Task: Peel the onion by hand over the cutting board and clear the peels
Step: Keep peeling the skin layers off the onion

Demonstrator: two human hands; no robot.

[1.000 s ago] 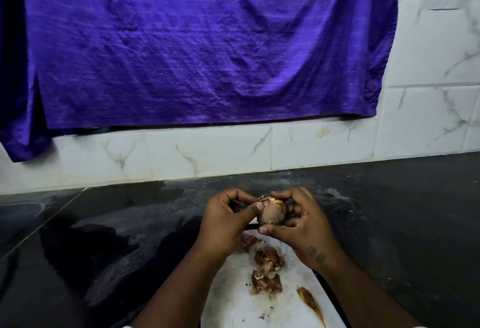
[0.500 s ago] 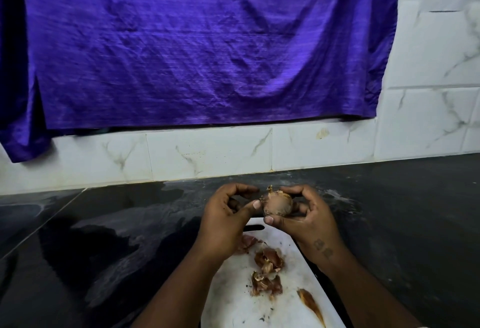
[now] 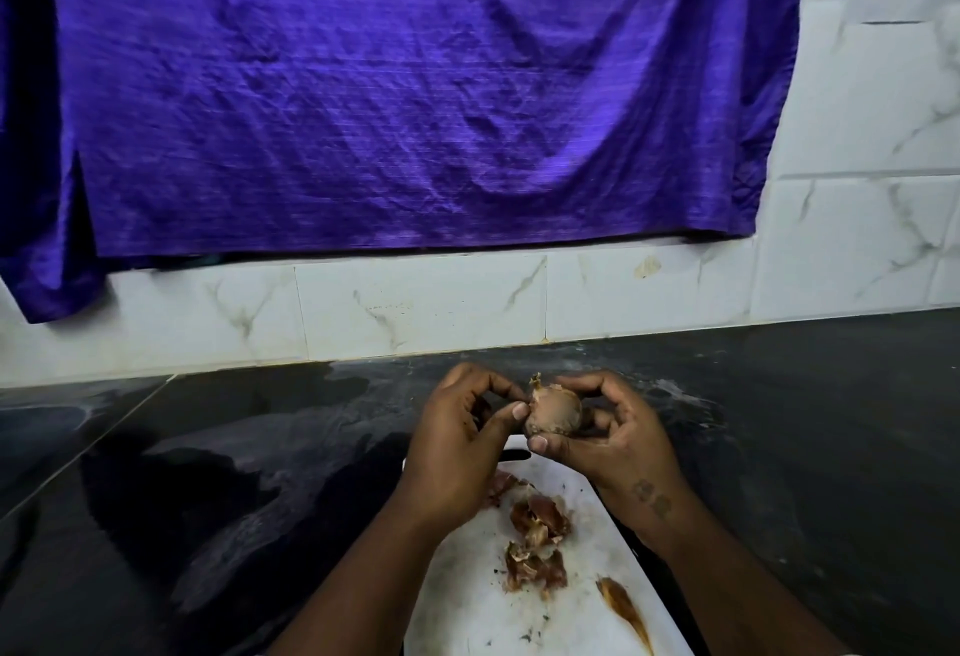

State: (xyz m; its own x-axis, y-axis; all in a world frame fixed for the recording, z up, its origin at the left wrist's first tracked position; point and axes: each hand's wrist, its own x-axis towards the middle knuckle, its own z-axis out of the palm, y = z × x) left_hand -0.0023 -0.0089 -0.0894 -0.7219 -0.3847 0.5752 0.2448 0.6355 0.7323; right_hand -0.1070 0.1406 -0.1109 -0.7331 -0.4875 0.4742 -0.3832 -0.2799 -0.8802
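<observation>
Dark desk (image 3: 208, 473), purple cloth (image 3: 415, 84) beyond the board (image 3: 467, 598), its near end cut off; above it my right hand (image 3: 618, 442) grips the onion (image 3: 553, 414), left hand (image 3: 457, 453) pinches its top

The onion (image 3: 553, 414) I hold is pale tan with a dull pinkish-brown blush. At 6 o'clock from it the cutting board (image 3: 467, 603) is white, flecked with dark crumbs. The peels (image 3: 537, 520) on it are reddish brown, and one peel strip (image 3: 623, 614) at 5 o'clock is amber-brown. My right hand (image 3: 618, 442) has two small dark marks at the wrist. The counter (image 3: 208, 473) around the board is black with cloudy grey-white veins. At 12 o'clock the wall tiles (image 3: 415, 302) are white with grey and tan veining, and the cloth (image 3: 389, 99) above them is deep violet.
</observation>
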